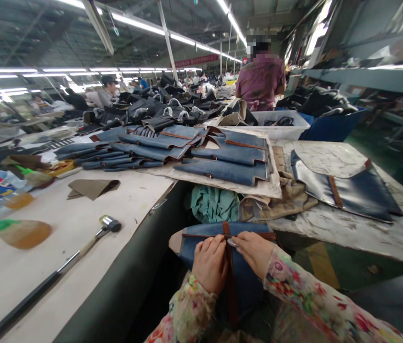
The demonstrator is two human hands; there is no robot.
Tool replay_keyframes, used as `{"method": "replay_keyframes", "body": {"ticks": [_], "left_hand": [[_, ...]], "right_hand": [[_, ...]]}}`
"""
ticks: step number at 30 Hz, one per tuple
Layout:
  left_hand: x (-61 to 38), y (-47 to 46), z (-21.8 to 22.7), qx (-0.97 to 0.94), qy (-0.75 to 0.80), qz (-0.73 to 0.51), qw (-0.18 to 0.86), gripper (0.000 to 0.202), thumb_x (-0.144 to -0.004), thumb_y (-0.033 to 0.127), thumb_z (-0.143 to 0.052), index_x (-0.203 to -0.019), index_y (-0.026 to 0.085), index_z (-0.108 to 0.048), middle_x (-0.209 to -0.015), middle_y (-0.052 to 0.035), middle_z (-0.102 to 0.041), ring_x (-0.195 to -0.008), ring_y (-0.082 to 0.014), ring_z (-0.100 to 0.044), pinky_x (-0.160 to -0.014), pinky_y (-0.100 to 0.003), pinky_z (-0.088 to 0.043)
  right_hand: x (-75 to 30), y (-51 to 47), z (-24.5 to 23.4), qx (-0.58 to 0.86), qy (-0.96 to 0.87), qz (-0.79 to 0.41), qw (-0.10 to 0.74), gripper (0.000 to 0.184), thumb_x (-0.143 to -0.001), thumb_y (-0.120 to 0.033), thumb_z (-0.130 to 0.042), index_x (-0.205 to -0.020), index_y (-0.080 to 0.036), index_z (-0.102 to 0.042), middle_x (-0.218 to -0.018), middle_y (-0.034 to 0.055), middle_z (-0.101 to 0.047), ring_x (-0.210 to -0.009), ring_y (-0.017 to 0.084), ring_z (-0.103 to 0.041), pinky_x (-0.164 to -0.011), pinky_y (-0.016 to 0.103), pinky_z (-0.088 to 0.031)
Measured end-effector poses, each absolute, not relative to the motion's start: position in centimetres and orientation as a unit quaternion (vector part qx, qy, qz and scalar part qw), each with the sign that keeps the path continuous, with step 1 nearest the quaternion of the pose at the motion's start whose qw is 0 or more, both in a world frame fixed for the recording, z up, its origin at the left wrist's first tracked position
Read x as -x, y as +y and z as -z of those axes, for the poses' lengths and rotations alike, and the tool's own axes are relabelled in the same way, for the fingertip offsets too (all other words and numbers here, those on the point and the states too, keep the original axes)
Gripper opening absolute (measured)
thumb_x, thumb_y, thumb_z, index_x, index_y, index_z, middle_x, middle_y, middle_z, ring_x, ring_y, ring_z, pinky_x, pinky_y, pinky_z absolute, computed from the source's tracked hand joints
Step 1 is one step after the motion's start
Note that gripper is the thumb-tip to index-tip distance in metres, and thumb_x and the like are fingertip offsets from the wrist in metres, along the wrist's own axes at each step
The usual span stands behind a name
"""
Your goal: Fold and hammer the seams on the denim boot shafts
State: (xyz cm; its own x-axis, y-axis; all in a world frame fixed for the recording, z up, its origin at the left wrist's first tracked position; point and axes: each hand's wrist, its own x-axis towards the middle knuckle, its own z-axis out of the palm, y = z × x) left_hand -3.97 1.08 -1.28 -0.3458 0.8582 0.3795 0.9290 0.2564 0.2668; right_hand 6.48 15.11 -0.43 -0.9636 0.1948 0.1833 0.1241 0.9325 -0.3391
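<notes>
A blue leather panel (247, 286) with brown straps crossing on it lies in front of me at lap height, below the table tops. My left hand (211, 264) is closed over it, fingers curled and pressed at the brown strap (226, 229) where the straps cross. On the other side of the crossing, my right hand (253, 250) is closed on a small silvery rounded tool (232, 242), its edge against the strap. Most of that tool is hidden under the fingers. A pale tan end piece (176, 242) sticks out at the panel's left.
On the left table lie a hammer (110, 223) and a glue bottle (26, 233) with a green nozzle. Stacked blue panels (223, 169) lie on a board ahead. Another blue panel (340, 188) rests at right. A person (260, 78) stands beyond a white bin (276, 121).
</notes>
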Motion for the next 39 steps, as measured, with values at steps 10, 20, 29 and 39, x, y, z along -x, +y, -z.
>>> {"method": "replay_keyframes", "body": {"ticks": [10,20,29,39], "left_hand": [[4.4,1.6,1.7,0.561,-0.788,0.246,0.059,0.031,-0.076,0.017,-0.042,-0.105,0.019,-0.053,-0.115,-0.0038,-0.056,-0.102,-0.0218,-0.047,-0.084,-0.038,-0.036],[4.4,1.6,1.9,0.553,-0.791,0.256,0.053,0.033,-0.075,0.015,-0.043,-0.106,0.018,-0.052,-0.117,-0.0032,-0.054,-0.103,-0.0202,-0.046,-0.085,-0.036,-0.035],[4.1,1.5,1.0,0.544,-0.796,0.266,0.015,0.038,-0.079,0.019,-0.042,-0.116,0.021,-0.048,-0.113,-0.002,-0.056,-0.1,-0.0207,-0.046,-0.083,-0.038,-0.035],[3.8,1.1,0.7,0.573,-0.792,0.205,0.037,0.033,-0.081,0.02,-0.04,-0.112,0.02,-0.052,-0.116,0.0001,-0.056,-0.102,-0.0207,-0.046,-0.083,-0.039,-0.037]], "right_hand": [[-5.8,15.1,0.9,0.093,-0.968,-0.171,0.156,0.03,-0.085,-0.018,-0.033,-0.104,-0.02,-0.056,-0.093,0.0064,-0.056,-0.08,0.017,-0.05,-0.075,0.031,-0.045],[-4.3,13.1,0.1,0.181,-0.981,0.038,0.057,0.035,-0.081,-0.009,-0.039,-0.113,-0.02,-0.05,-0.094,0.0085,-0.055,-0.08,0.02,-0.052,-0.049,0.024,-0.043],[-5.4,13.7,-0.6,0.139,-0.988,0.07,0.025,0.039,-0.083,-0.007,-0.036,-0.119,-0.015,-0.047,-0.104,0.0098,-0.054,-0.091,0.021,-0.051,-0.059,0.027,-0.048],[-8.5,16.8,-0.1,0.099,-0.992,0.054,0.063,0.037,-0.082,-0.007,-0.036,-0.115,-0.015,-0.051,-0.105,0.0098,-0.056,-0.094,0.021,-0.051,-0.069,0.031,-0.048]]}}
